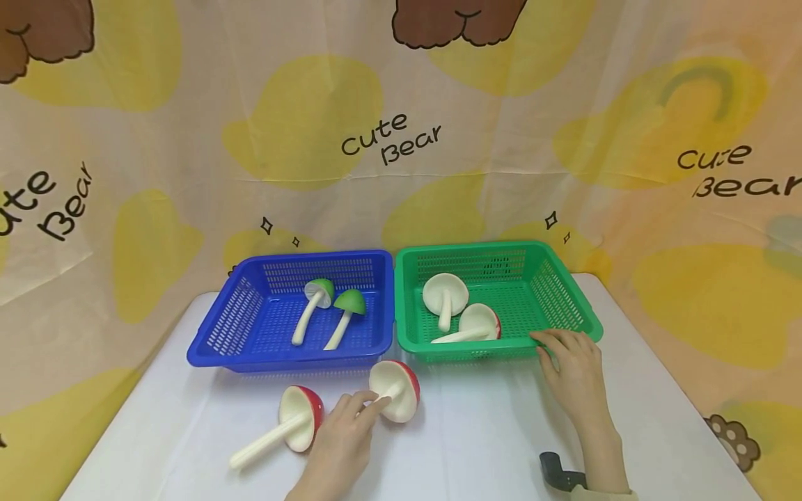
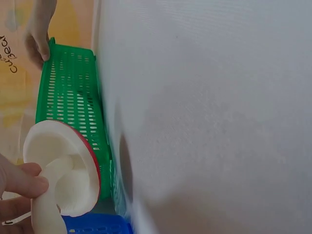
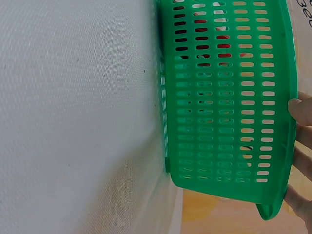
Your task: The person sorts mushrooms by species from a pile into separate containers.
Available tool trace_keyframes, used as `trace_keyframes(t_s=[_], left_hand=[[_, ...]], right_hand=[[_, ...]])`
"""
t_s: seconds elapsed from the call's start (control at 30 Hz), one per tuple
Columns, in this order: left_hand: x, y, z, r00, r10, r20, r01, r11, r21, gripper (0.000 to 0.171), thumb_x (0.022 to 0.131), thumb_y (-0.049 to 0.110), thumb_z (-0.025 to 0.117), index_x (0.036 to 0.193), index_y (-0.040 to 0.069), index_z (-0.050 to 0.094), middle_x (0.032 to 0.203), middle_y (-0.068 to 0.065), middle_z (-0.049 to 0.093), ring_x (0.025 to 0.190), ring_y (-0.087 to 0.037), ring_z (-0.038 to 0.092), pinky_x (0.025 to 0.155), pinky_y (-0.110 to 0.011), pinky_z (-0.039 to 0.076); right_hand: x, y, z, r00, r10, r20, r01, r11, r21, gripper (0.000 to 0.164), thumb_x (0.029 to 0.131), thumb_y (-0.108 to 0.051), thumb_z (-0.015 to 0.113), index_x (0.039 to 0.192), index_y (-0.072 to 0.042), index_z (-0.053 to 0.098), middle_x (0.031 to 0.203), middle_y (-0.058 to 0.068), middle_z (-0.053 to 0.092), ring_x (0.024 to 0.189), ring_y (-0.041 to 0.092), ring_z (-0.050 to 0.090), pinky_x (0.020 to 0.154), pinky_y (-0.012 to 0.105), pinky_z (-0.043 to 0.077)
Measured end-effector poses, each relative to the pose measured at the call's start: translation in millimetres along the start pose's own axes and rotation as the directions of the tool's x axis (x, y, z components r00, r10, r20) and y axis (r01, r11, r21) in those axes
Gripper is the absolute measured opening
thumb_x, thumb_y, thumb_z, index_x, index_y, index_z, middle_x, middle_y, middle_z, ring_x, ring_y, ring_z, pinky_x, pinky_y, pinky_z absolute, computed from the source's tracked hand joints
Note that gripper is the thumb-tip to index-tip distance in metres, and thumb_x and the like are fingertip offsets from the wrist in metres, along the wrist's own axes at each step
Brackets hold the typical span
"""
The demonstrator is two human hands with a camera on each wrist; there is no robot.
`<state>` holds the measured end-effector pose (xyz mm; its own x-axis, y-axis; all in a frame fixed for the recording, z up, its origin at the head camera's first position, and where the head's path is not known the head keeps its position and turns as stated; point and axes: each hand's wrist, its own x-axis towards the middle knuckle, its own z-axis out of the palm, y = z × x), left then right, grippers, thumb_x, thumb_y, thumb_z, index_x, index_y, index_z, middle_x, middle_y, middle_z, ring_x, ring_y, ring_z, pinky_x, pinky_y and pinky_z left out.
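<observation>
My left hand [image 1: 343, 440] pinches the white stem of a toy mushroom [image 1: 404, 407] between thumb and fingers. Its red cap tilts right, with the pale hollow underside facing me, just in front of where the two baskets meet. In the left wrist view the held mushroom [image 2: 84, 192] overlaps the green basket's side. My right hand [image 1: 575, 379] holds the front rim of the green basket [image 1: 585, 323] near its right corner, thumb outside and fingers over the edge. Beside my left hand, another red-capped mushroom [image 1: 269, 440] lies on the white table, stem toward the lower left.
Inside the green basket lie two mushrooms, one pale-bottomed [image 1: 446, 296] and one red-edged [image 1: 481, 323]. A blue basket [image 1: 213, 358] on the left contains two green-capped mushrooms [image 1: 349, 302]. A black curved object [image 1: 553, 472] sits by my right wrist. Behind hangs a patterned cloth [image 1: 501, 139].
</observation>
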<state>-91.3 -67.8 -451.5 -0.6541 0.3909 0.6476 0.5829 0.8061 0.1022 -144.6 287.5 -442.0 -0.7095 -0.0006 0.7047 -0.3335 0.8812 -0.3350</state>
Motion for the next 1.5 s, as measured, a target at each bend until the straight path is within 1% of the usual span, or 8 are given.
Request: trace_keyframes(t_s=[0.1,0.27,0.57,0.83,1.0,1.23,1.4,1.5], left_hand=[[2.0,1.9,0.3,1.000,0.011,-0.014,-0.011,1.000,-0.003,0.046,0.065,-0.003,0.074,0.106,0.018,0.070,0.098,0.004,0.064,0.083,-0.010,0.058,0.069,-0.020,0.048],[6.8,7.0,-0.1,0.999,0.024,-0.040,-0.026,0.999,-0.045,0.048,0.065,-0.003,0.075,0.107,0.018,0.070,0.099,0.002,0.065,0.083,-0.010,0.057,0.069,-0.019,0.047],[19.4,17.6,-2.5,0.999,-0.008,-0.040,0.005,0.997,-0.082,0.055,0.065,-0.005,0.078,0.112,0.020,0.069,0.104,0.003,0.065,0.094,-0.011,0.060,0.075,-0.020,0.051],[31.2,25.9,-6.6,0.998,0.004,-0.055,-0.013,0.987,-0.160,0.052,0.068,-0.008,0.075,0.113,0.019,0.069,0.106,0.002,0.064,0.089,-0.009,0.057,0.069,-0.021,0.051],[38.9,30.0,-8.8,0.997,0.013,-0.075,-0.027,0.982,-0.185,0.052,0.070,-0.007,0.074,0.114,0.020,0.068,0.107,0.002,0.064,0.089,-0.009,0.057,0.069,-0.019,0.050],[57.0,35.6,-9.3,0.999,0.001,-0.046,-0.012,0.968,-0.253,0.050,0.074,-0.008,0.072,0.116,0.019,0.067,0.108,0.001,0.065,0.090,-0.010,0.057,0.070,-0.021,0.052],[75.6,39.3,-6.4,0.999,-0.002,-0.037,-0.008,0.957,-0.290,0.044,0.079,-0.006,0.069,0.115,0.018,0.068,0.108,0.001,0.067,0.095,-0.013,0.060,0.074,-0.026,0.053],[88.2,42.2,-4.0,1.000,-0.016,-0.019,0.010,0.949,-0.316,0.041,0.080,-0.005,0.069,0.114,0.018,0.069,0.108,0.002,0.067,0.095,-0.014,0.060,0.074,-0.026,0.052]], right_hand=[[1,-1,0,1.000,-0.003,0.002,0.003,1.000,-0.003,0.027,0.076,0.006,0.073,0.100,-0.006,0.072,0.097,0.014,0.069,0.100,0.035,0.055,0.091,0.060,0.036],[2,-2,-1,1.000,0.005,0.006,-0.005,1.000,-0.003,0.028,0.075,0.006,0.073,0.100,-0.006,0.072,0.098,0.014,0.069,0.101,0.035,0.055,0.092,0.060,0.036],[1,-2,0,1.000,0.009,0.011,-0.009,1.000,0.001,0.029,0.075,0.006,0.073,0.101,-0.007,0.072,0.098,0.014,0.069,0.101,0.035,0.055,0.092,0.060,0.035],[0,-2,1,1.000,0.012,0.014,-0.012,1.000,0.006,0.029,0.075,0.007,0.073,0.101,-0.007,0.072,0.098,0.014,0.069,0.102,0.035,0.055,0.094,0.061,0.034],[0,-2,1,1.000,0.007,0.006,-0.007,1.000,0.012,0.029,0.075,0.007,0.073,0.101,-0.006,0.072,0.098,0.014,0.069,0.102,0.035,0.055,0.094,0.062,0.034],[0,0,1,1.000,0.007,0.001,-0.007,1.000,0.002,0.029,0.074,0.007,0.074,0.100,-0.006,0.072,0.097,0.014,0.069,0.101,0.035,0.055,0.094,0.062,0.035],[0,0,1,1.000,0.007,0.006,-0.007,1.000,-0.004,0.028,0.075,0.006,0.074,0.100,-0.006,0.072,0.097,0.013,0.069,0.101,0.035,0.055,0.094,0.061,0.035],[0,-1,1,1.000,0.008,0.008,-0.008,1.000,-0.002,0.028,0.075,0.006,0.074,0.100,-0.006,0.072,0.097,0.013,0.069,0.101,0.035,0.055,0.094,0.061,0.035]])
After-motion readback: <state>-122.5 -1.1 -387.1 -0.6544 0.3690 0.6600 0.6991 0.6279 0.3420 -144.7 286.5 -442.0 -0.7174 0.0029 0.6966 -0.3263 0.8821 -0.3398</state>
